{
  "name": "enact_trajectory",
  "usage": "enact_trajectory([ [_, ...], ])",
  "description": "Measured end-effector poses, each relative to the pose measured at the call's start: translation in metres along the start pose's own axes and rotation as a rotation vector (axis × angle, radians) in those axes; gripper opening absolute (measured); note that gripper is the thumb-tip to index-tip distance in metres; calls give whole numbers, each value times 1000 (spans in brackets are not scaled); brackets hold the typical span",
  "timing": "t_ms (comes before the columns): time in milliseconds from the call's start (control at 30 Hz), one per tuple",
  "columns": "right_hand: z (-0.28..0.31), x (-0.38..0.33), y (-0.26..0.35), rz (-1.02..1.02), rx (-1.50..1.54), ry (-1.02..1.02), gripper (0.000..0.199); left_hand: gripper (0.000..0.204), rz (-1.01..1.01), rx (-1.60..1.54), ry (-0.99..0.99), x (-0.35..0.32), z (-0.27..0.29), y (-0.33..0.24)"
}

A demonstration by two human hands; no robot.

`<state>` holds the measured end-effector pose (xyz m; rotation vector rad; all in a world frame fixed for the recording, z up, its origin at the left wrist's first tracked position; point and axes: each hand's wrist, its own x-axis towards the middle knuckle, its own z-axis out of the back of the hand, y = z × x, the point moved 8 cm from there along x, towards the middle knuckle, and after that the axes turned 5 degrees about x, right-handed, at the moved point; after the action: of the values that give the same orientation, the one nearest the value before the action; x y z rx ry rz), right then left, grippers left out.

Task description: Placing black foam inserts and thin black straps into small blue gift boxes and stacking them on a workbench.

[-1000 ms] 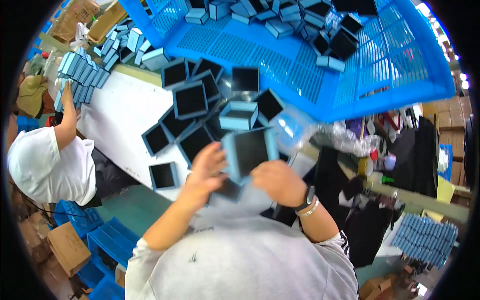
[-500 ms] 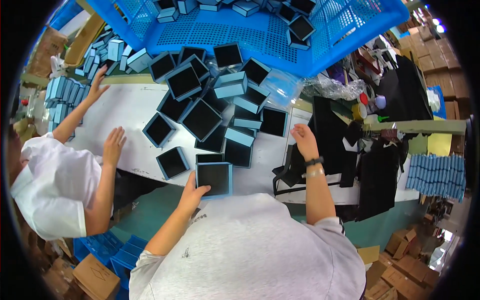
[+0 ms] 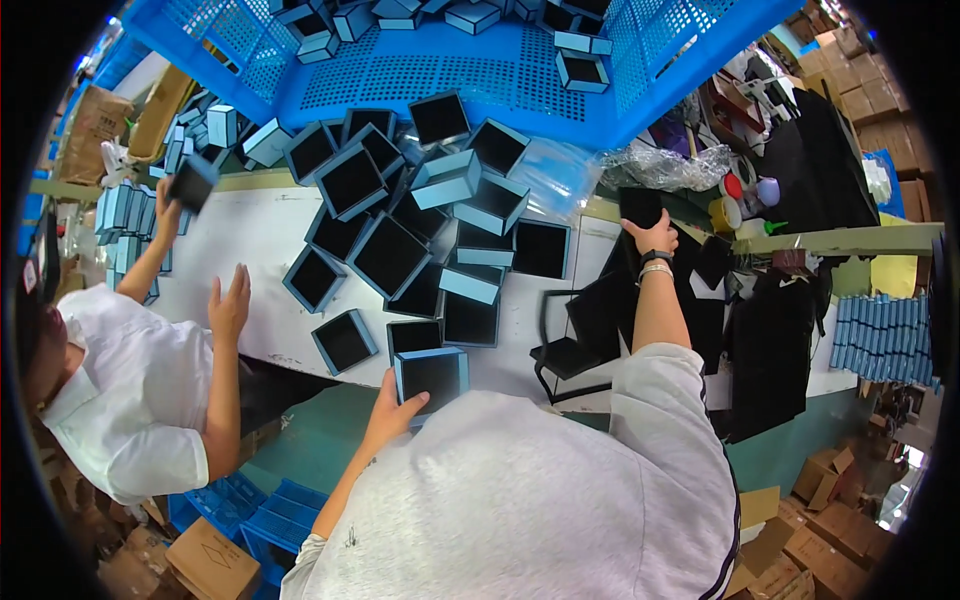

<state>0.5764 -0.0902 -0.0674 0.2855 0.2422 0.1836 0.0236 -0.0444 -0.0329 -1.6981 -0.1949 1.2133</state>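
**White worktop, box pile in the middle, two people at it**

White worktop (image 3: pixel 250 250) runs across the view, with a big blue perforated crate (image 3: pixel 480 70) tipped over its far edge and small boxes spilling from it.

Far left: co-worker in a white shirt (image 3: pixel 120 400), one hand (image 3: pixel 229 303) flat on the worktop, the other raised holding a dark box (image 3: pixel 192 182). Stacks of light-blue boxes (image 3: pixel 120 225) stand behind that arm.

Centre-left: left hand (image 3: pixel 393 412) grasps an open light-blue box with black lining (image 3: pixel 431 374), fingers curled around its left lower edge, at the near edge of the worktop, right in front of the torso.

Centre: pile of open black-lined boxes (image 3: pixel 400 240), some tilted, crowds the space between that box and the crate.

Right: right hand (image 3: pixel 652 236) reaches out, fingers closed on a black insert piece (image 3: pixel 640 207). More black pieces (image 3: pixel 590 320) lie under the forearm. Crumpled clear plastic (image 3: pixel 665 165) and tape rolls (image 3: pixel 735 200) sit just beyond.

Far right: stack of light-blue boxes (image 3: pixel 880 335).
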Motion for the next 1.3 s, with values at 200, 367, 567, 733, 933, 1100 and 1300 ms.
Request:
enact_trajectory([
  [200,-30,26,-22,267,316,-124,62,56,-12,14,48,12,-15,-17],
  [367,-36,-18,23,740,117,-111,28,57,-60,82,38,22,-26,-24],
  [567,9,-50,24,479,830,20,58,63,-178,352,32,17,-33,-44],
  [733,48,-116,51,646,1111,308,74,53,-208,512,72,38,-54,-61],
  [933,82,-211,76,856,927,542,66,47,-247,-116,208,44,-51,-121],
  [1100,73,-277,89,765,1014,800,64,32,-295,83,301,41,-69,-129],
  [1300,59,-297,89,620,1275,773,53,23,-318,-20,144,20,-66,-97],
])
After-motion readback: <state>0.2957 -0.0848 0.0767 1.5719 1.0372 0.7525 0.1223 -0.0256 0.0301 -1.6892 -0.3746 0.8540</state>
